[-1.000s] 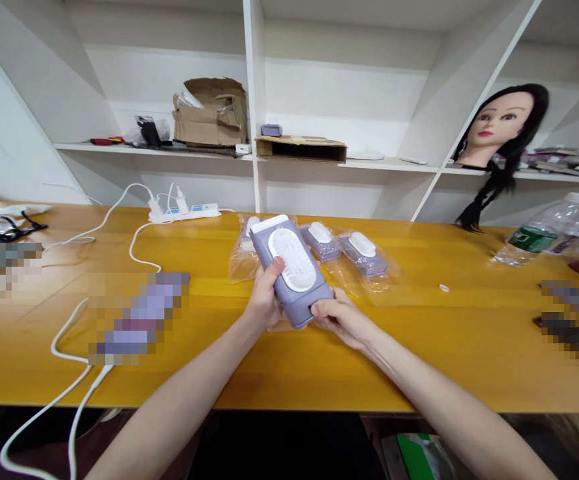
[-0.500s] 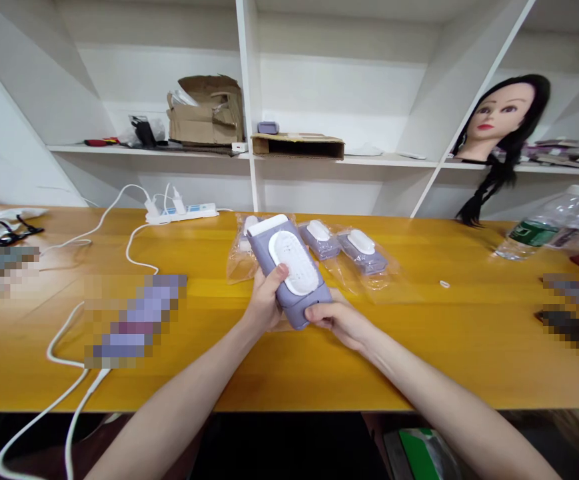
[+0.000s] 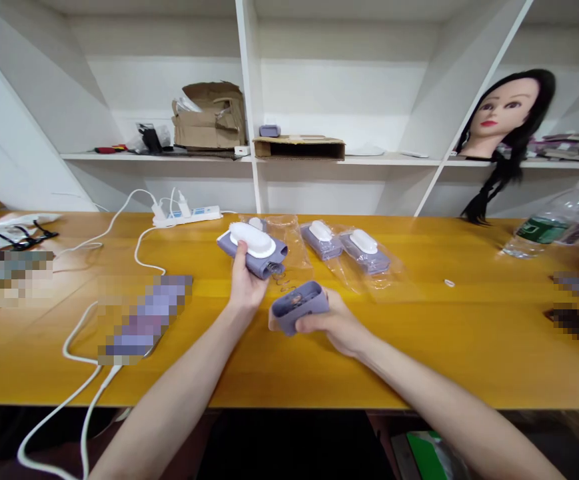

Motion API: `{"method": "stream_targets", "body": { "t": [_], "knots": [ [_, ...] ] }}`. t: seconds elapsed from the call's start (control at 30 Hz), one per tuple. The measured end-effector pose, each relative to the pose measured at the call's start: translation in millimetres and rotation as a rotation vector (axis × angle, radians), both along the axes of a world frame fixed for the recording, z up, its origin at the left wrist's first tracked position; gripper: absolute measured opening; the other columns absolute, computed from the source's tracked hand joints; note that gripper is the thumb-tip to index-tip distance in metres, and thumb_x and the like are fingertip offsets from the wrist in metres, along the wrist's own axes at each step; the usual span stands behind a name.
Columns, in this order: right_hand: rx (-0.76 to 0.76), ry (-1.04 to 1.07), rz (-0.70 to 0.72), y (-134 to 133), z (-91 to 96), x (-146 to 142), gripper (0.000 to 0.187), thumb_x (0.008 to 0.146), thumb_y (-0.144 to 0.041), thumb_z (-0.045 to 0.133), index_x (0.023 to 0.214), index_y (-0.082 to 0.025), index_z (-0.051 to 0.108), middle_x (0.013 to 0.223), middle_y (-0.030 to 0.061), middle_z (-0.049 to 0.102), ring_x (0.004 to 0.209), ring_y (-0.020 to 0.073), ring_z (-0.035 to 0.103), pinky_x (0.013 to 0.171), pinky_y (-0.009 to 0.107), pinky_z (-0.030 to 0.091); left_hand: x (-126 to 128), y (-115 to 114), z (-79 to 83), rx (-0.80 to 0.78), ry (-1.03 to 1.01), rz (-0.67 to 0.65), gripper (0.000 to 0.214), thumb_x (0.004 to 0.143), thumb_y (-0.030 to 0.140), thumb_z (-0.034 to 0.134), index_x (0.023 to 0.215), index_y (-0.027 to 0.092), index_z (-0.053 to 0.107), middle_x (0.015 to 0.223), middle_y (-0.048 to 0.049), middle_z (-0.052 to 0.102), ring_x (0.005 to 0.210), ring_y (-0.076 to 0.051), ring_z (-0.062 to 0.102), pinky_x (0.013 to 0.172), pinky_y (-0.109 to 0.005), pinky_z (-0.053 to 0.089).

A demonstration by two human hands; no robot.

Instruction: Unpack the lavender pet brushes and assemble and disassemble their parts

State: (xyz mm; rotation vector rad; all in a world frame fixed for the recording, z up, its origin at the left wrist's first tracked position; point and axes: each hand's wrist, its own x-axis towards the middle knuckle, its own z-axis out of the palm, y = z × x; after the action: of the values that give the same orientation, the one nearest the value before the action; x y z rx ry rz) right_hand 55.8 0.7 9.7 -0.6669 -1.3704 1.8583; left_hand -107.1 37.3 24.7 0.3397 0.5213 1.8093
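My left hand [image 3: 247, 288] grips the larger part of a purple case [image 3: 259, 267], its thumb against the white oval piece [image 3: 252, 240] on top. Dark thin coils stick out of the case's open end, and a few dark loops [image 3: 282, 283] show just below it. My right hand [image 3: 336, 323] is closed around the purple end cap [image 3: 302, 310], held apart from the case with its hollow side up. Something dark and tangled lies inside the cap. Behind are two similar purple cases [image 3: 322, 248] [image 3: 369, 260] in clear bags, and another bagged one is partly hidden.
A pixelated phone-like object [image 3: 149, 317] with a white cable lies left, below a power strip [image 3: 189, 215]. A small white ring [image 3: 449, 283] and a water bottle [image 3: 544, 227] are to the right. Shelves behind hold cardboard boxes [image 3: 209, 120] and a mannequin head [image 3: 504, 117].
The purple case has come apart into two pieces. My left hand has moved left and up with the larger part; my right hand holds the cap, now turned hollow side up.
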Motion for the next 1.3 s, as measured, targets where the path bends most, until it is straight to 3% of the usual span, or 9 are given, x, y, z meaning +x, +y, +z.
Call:
{"method": "stream_targets", "body": {
  "t": [0.13, 0.23, 0.47, 0.63, 0.73, 0.83, 1.0, 1.17, 1.3],
  "knots": [
    [-0.121, -0.008, -0.046, 3, 1.3, -3, 0.030, 0.047, -0.015, 0.081, 0.072, -0.016, 0.064, 0.059, -0.0041, 0.062, 0.048, 0.0055, 0.047, 0.041, 0.017, 0.024, 12, 8, -9.9, -0.058, -0.005, 0.106, 0.036, 0.092, 0.034, 0.051, 0.123, 0.019, 0.059, 0.108, -0.0042, 0.073, 0.099, -0.016, 0.068, 0.075, -0.022, 0.056],
    [-0.126, -0.028, -0.010, 4, 0.0, -1, 0.029, 0.049, -0.015, 0.080, 0.072, -0.015, 0.063, 0.058, -0.0040, 0.060, 0.045, 0.0034, 0.039, 0.039, 0.019, 0.013, 10, 13, -13.4, -0.053, 0.003, 0.148, 0.032, 0.092, 0.029, 0.052, 0.120, 0.019, 0.061, 0.104, -0.0033, 0.074, 0.098, -0.016, 0.068, 0.078, -0.023, 0.056],
    [-0.037, -0.236, 0.127, 43, -1.4, 32, 0.023, 0.055, -0.016, 0.078, 0.068, -0.014, 0.059, 0.055, -0.0039, 0.056, 0.042, 0.0023, 0.032, 0.038, 0.020, 0.009, -23, 22, -14.6, -0.001, 0.020, 0.269, 0.030, 0.089, 0.030, 0.055, 0.117, 0.021, 0.062, 0.102, -0.0035, 0.074, 0.097, -0.016, 0.069, 0.079, -0.024, 0.055],
    [0.023, -0.411, 0.176, 80, 5.1, 68, 0.030, 0.054, -0.024, 0.081, 0.061, -0.015, 0.053, 0.051, -0.0046, 0.053, 0.040, 0.0014, 0.029, 0.038, 0.019, 0.010, -30, 25, -16.3, -0.029, -0.021, 0.263, 0.030, 0.089, 0.031, 0.055, 0.115, 0.020, 0.063, 0.104, -0.0043, 0.074, 0.098, -0.017, 0.068, 0.079, -0.026, 0.055],
    [0.036, -0.489, 0.164, 92, 8.6, 85, 0.036, 0.054, -0.030, 0.084, 0.069, -0.016, 0.054, 0.056, -0.0038, 0.056, 0.041, 0.0019, 0.032, 0.037, 0.018, 0.013, -33, 25, -14.6, -0.066, -0.042, 0.263, 0.031, 0.089, 0.033, 0.054, 0.115, 0.021, 0.062, 0.107, -0.0044, 0.073, 0.100, -0.018, 0.067, 0.077, -0.026, 0.056],
    [0.032, -0.595, 0.212, 98, 7.2, 93, 0.041, 0.059, -0.043, 0.082, 0.068, -0.016, 0.053, 0.049, -0.0061, 0.050, 0.037, 0.0022, 0.034, 0.035, 0.018, 0.017, -32, 20, -11.6, -0.074, -0.041, 0.203, 0.034, 0.089, 0.037, 0.052, 0.118, 0.021, 0.060, 0.110, -0.0051, 0.072, 0.102, -0.020, 0.066, 0.078, -0.028, 0.056],
    [0.036, -0.745, 0.302, 94, 6.0, 93, 0.050, 0.068, -0.062, 0.070, 0.068, -0.016, 0.051, 0.047, -0.0049, 0.049, 0.035, 0.0053, 0.042, 0.032, 0.018, 0.024, -21, 9, -5.8, 0.038, 0.053, -0.042, 0.044, 0.091, 0.040, 0.047, 0.129, 0.019, 0.053, 0.113, -0.0102, 0.070, 0.100, -0.024, 0.068, 0.082, -0.036, 0.056],
    [0.072, -0.827, 0.241, 85, 13.3, 95, 0.050, 0.069, -0.061, 0.070, 0.085, -0.019, 0.050, 0.044, -0.0074, 0.048, 0.035, 0.0076, 0.043, 0.032, 0.019, 0.026, -7, -2, -3.1, 0.079, 0.108, -0.232, 0.048, 0.093, 0.042, 0.042, 0.135, 0.019, 0.048, 0.115, -0.0113, 0.069, 0.100, -0.025, 0.069, 0.090, -0.040, 0.052],
    [0.203, -1.015, 0.128, 79, 21.0, 97, 0.056, 0.071, -0.065, 0.066, 0.098, -0.018, 0.052, 0.041, -0.0062, 0.050, 0.030, 0.0103, 0.044, 0.032, 0.022, 0.027, -1, -8, -2.1, 0.027, 0.132, -0.339, 0.054, 0.090, 0.050, 0.042, 0.132, 0.018, 0.051, 0.114, -0.0124, 0.069, 0.102, -0.029, 0.068, 0.092, -0.046, 0.051]
  ]
}}
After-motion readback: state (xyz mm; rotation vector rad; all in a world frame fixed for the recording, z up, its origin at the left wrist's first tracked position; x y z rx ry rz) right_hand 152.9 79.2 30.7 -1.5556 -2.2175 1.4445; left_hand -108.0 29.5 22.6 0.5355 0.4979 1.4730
